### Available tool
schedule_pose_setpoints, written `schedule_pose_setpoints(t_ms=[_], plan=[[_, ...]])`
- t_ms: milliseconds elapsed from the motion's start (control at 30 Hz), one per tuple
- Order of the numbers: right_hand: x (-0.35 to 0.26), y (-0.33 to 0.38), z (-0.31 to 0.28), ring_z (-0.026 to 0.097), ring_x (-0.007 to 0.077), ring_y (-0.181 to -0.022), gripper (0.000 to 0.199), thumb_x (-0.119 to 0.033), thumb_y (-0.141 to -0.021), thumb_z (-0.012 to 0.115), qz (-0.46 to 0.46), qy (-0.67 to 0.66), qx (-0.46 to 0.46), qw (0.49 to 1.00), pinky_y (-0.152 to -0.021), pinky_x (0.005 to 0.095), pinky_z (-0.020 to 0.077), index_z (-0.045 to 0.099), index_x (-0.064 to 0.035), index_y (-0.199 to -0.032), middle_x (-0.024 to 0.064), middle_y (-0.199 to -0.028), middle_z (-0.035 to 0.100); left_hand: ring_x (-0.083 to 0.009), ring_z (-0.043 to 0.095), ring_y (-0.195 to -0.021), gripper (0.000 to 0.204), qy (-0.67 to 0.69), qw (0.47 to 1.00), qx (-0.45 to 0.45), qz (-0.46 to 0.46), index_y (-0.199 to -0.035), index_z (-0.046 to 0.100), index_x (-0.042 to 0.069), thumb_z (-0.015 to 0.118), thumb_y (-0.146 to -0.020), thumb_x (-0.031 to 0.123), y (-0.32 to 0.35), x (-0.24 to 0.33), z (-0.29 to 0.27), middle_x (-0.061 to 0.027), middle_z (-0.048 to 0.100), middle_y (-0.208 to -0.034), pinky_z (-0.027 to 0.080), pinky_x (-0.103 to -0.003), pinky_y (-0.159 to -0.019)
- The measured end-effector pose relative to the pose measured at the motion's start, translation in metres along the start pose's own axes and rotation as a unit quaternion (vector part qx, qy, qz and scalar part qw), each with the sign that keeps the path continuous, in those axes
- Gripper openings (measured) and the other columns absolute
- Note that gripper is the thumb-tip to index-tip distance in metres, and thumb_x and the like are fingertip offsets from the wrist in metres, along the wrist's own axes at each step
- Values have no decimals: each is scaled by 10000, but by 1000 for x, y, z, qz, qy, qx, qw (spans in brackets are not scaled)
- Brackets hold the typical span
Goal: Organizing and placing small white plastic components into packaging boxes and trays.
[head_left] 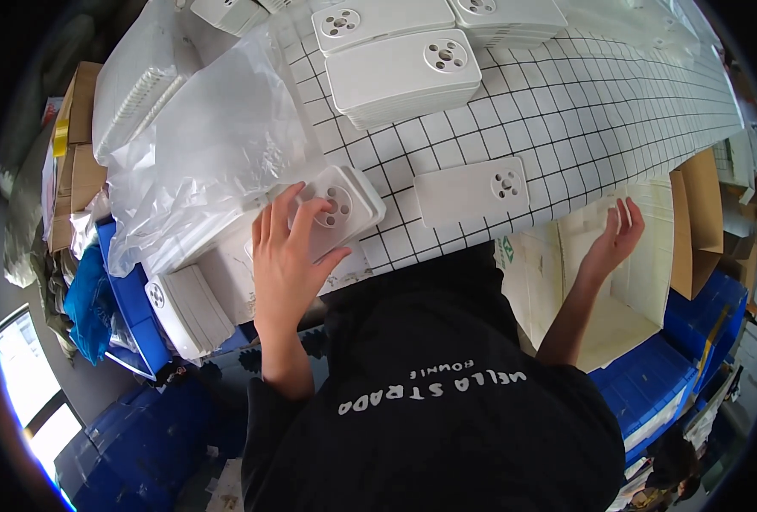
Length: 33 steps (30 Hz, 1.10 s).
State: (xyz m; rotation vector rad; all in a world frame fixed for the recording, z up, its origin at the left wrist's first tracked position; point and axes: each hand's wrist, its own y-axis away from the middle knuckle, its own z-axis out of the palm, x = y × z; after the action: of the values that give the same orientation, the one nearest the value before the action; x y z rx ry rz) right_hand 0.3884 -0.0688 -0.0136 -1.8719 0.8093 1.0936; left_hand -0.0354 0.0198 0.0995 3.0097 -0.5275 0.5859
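My left hand point(286, 243) rests over a short stack of white phone-shaped panels point(360, 198), each with a round cluster of dark holes at one end. Its fingers are apart and bent, touching the top panel; the palm hides part of it. One single panel point(457, 194) lies flat on the gridded table, to the right of that stack. My right hand point(617, 237) hangs in the air beyond the table's near edge, above a pale open box point(617, 299). Its fingers are loosely bent and apart, with nothing visible in them.
Taller stacks of the same panels point(404, 77) stand at the far side of the table point(558, 111). A clear plastic bag point(216, 128) covers the left part. Another panel stack point(192, 314) sits at the lower left. Blue crates point(639, 401) and a cardboard box point(694, 226) are at right.
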Motion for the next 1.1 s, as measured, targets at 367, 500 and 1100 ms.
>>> schedule_pose_setpoints(t_ms=[367, 500, 1100], plan=[[-117, 66, 54, 531, 277, -1282, 521, -114, -872, 737, 84, -471, -443, 758, -1032, 421, 457, 524, -23, -1339, 168, -1421, 518, -408, 565, -1169, 518, 257, 949, 22, 182, -1163, 643, 55, 865, -708, 163, -3, 50, 5, -268, 457, -1369, 497, -462, -956], [-102, 77, 45, 522, 299, -1309, 569, -140, -833, 766, 129, -410, -465, 774, -1061, 437, 442, 520, -33, -1335, 183, -1406, 534, -428, 549, -1126, 519, 336, 911, -23, 237, -1179, 658, 93, 886, -729, 212, -32, 100, 67, -255, 464, -1342, 510, -459, -891], [107, 1, -151, 390, 352, -1426, 708, -291, -907, 785, 73, 261, 135, 953, -1110, 555, 398, 432, -62, -1476, 183, -1533, 380, -333, 551, -1158, 736, 122, 959, -4, 255, -1300, 538, 98, 894, -673, 246, -74, 103, 153, -137, 546, -1306, 471, -445, -976]])
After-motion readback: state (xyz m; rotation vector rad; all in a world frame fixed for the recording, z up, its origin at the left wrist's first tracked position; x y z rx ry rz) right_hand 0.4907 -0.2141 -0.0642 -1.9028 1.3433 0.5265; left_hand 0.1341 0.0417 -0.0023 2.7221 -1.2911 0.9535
